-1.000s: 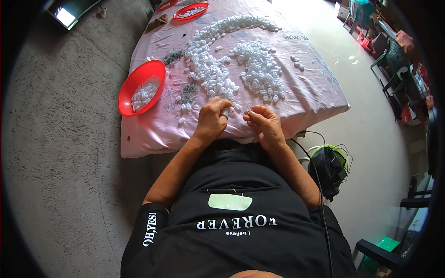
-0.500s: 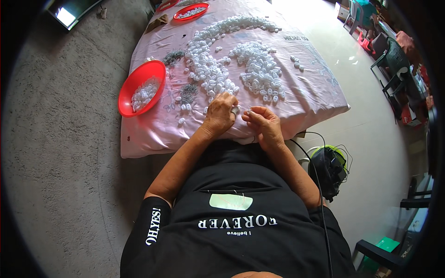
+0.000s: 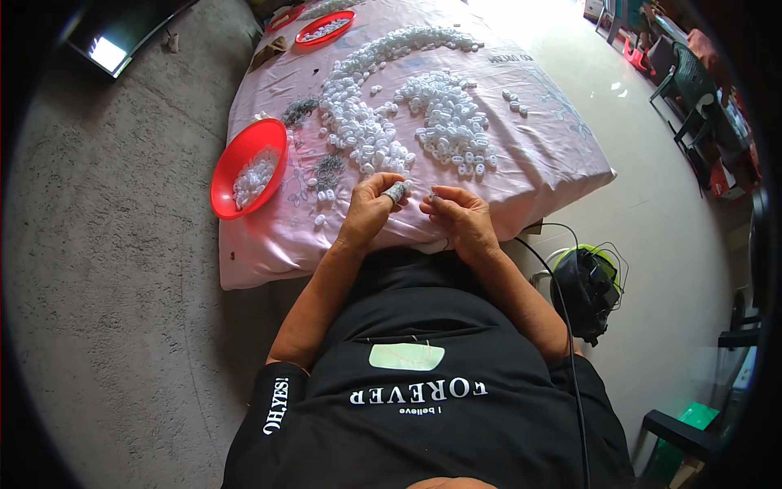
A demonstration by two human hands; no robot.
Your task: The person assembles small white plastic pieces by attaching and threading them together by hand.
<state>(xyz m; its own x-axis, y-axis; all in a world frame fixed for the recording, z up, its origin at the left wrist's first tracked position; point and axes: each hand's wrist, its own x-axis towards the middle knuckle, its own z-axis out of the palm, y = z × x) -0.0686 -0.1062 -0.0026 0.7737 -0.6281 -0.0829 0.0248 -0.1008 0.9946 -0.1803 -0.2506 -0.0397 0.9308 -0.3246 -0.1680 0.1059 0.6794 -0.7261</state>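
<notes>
My left hand is closed at the near part of the pink-covered table, a grey wrap around one finger. A small white oval piece shows at its fingertips. Just to the right, my right hand pinches something tiny and greyish, too small to make out. The two sets of fingertips face each other, slightly apart. Beyond them a long curved pile of white oval plastic pieces stretches away, with a second pile to its right. Loose grey wiry bits lie left of the long pile.
A red bowl with clear-white small parts sits at the table's left edge. Another red bowl stands farther back. A black cable runs beside my right arm, near a black bag on the floor. Chairs stand far right.
My left hand has turned and drawn back slightly from the long pile, so its wrapped finger and the white piece now show. My right hand keeps its pinch. The whole view has shifted a little.
</notes>
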